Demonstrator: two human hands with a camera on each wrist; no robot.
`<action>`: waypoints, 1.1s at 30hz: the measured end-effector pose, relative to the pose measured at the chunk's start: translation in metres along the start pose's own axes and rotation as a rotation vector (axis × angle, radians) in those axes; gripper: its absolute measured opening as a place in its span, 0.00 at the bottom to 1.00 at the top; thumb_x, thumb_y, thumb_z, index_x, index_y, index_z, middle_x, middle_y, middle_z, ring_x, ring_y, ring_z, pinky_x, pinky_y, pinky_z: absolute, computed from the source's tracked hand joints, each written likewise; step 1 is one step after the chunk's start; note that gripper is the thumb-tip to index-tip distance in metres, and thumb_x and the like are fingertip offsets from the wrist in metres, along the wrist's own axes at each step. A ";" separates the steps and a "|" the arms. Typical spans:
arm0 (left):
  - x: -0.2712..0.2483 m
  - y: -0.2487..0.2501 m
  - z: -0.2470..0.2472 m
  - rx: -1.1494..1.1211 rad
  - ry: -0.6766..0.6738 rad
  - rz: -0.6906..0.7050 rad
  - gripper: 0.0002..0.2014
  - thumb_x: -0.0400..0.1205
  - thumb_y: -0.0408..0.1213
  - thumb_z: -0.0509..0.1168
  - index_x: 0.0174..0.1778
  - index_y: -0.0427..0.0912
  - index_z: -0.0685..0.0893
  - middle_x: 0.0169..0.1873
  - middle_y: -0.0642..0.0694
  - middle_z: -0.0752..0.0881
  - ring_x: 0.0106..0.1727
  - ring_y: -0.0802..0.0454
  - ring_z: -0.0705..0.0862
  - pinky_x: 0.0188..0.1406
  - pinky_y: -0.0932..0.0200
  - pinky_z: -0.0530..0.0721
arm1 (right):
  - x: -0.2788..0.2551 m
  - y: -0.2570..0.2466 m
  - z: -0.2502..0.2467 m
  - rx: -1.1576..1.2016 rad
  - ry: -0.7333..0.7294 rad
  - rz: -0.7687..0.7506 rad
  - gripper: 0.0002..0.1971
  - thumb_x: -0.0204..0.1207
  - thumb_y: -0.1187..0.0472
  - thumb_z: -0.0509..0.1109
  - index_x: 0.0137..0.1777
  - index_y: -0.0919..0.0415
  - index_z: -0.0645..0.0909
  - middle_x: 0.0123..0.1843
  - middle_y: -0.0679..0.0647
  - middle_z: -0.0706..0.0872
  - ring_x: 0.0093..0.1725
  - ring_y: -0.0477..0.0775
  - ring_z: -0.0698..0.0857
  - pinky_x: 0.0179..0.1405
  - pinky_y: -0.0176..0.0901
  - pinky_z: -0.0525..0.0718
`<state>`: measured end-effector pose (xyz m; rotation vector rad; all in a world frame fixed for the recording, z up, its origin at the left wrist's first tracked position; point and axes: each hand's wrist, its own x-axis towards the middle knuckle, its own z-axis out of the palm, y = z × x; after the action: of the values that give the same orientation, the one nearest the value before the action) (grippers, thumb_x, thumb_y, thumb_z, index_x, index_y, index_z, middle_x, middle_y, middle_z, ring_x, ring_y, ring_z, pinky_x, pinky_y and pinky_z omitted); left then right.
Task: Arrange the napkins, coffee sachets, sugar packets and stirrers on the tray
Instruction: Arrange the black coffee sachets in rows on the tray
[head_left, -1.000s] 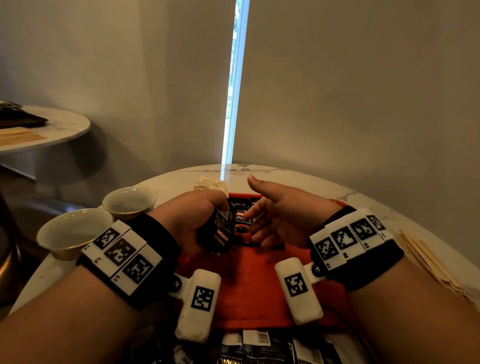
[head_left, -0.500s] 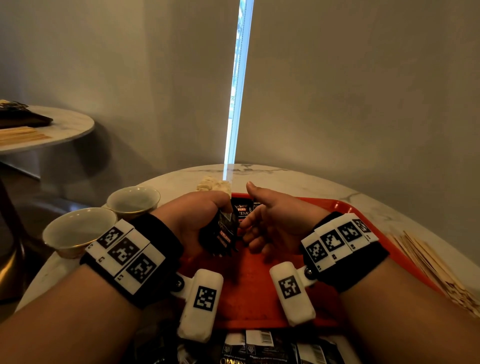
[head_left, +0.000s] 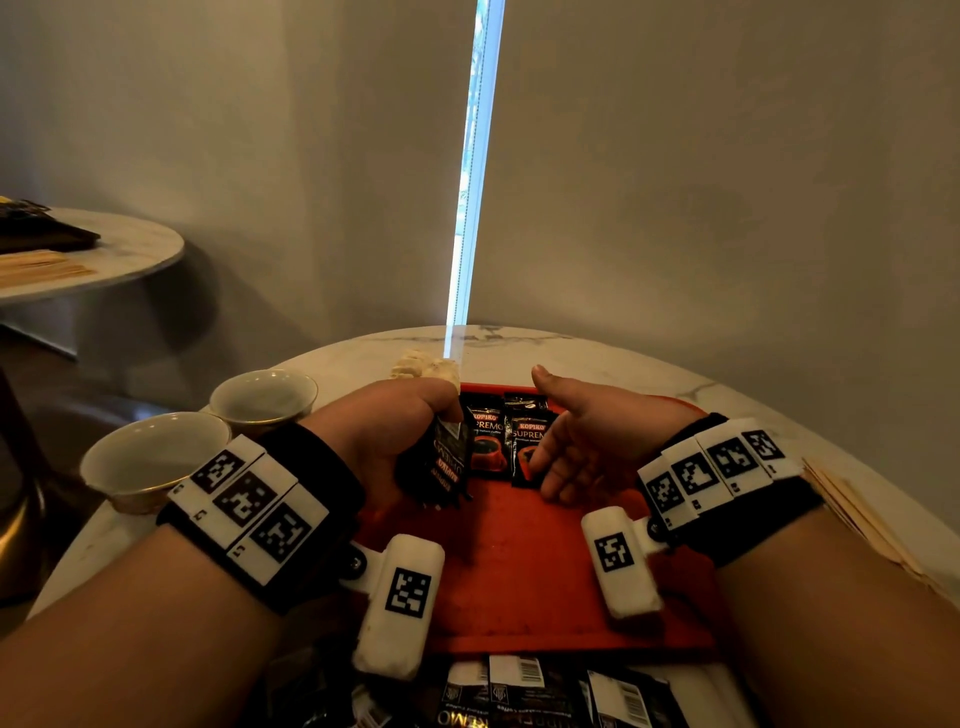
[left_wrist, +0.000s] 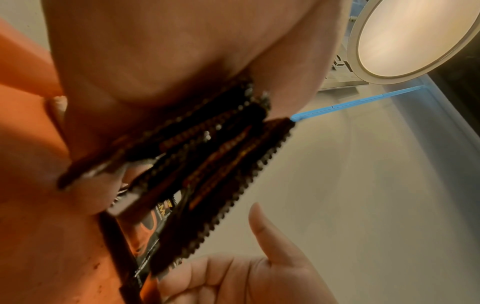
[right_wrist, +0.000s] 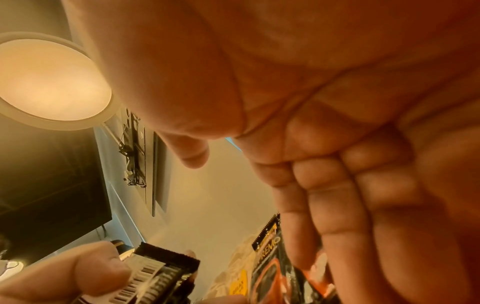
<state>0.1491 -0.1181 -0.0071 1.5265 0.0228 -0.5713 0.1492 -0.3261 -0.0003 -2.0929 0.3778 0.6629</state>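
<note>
An orange-red tray (head_left: 519, 582) lies on the round marble table. Black coffee sachets (head_left: 506, 441) lie side by side at its far end. My left hand (head_left: 410, 441) grips a bundle of black coffee sachets (head_left: 441, 462) upright over the tray's left side; the stack's serrated edges (left_wrist: 207, 164) fill the left wrist view. My right hand (head_left: 576, 441) is open, its straight fingers resting on the right-hand sachet (right_wrist: 270, 273) on the tray. A crumpled napkin (head_left: 426, 366) sits beyond the tray. Wooden stirrers (head_left: 862, 514) lie to the right of the tray.
Two white cups (head_left: 156, 457) (head_left: 262, 397) stand at the table's left edge. More black sachets (head_left: 519, 691) lie loose at the near edge below the tray. A second round table (head_left: 104, 260) with stirrers stands at far left. A wall is close behind.
My right hand has drawn away from the bundle and set a sachet down next to the others on the tray. The left hand has kept its hold on the bundle.
</note>
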 end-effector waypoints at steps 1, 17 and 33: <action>0.000 0.000 0.000 0.003 0.001 -0.001 0.08 0.84 0.32 0.56 0.53 0.34 0.78 0.26 0.36 0.87 0.25 0.41 0.85 0.40 0.48 0.83 | 0.000 -0.001 0.000 -0.002 0.007 -0.008 0.51 0.72 0.19 0.45 0.54 0.68 0.85 0.44 0.65 0.90 0.38 0.59 0.86 0.36 0.44 0.78; 0.002 -0.001 0.000 -0.015 0.001 -0.015 0.08 0.83 0.32 0.57 0.53 0.33 0.79 0.31 0.34 0.86 0.29 0.40 0.83 0.39 0.49 0.82 | 0.001 -0.002 0.002 0.037 0.111 -0.067 0.49 0.76 0.21 0.47 0.54 0.68 0.87 0.45 0.63 0.90 0.34 0.55 0.83 0.29 0.39 0.74; -0.001 0.000 0.002 -0.029 -0.013 -0.019 0.07 0.84 0.32 0.55 0.51 0.34 0.77 0.25 0.36 0.86 0.22 0.43 0.84 0.32 0.52 0.83 | -0.007 0.003 0.000 -0.085 0.180 -0.098 0.42 0.65 0.15 0.57 0.48 0.52 0.94 0.50 0.58 0.79 0.40 0.56 0.81 0.41 0.47 0.80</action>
<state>0.1475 -0.1197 -0.0070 1.4956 0.0353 -0.5942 0.1423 -0.3273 0.0022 -2.2447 0.3497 0.4418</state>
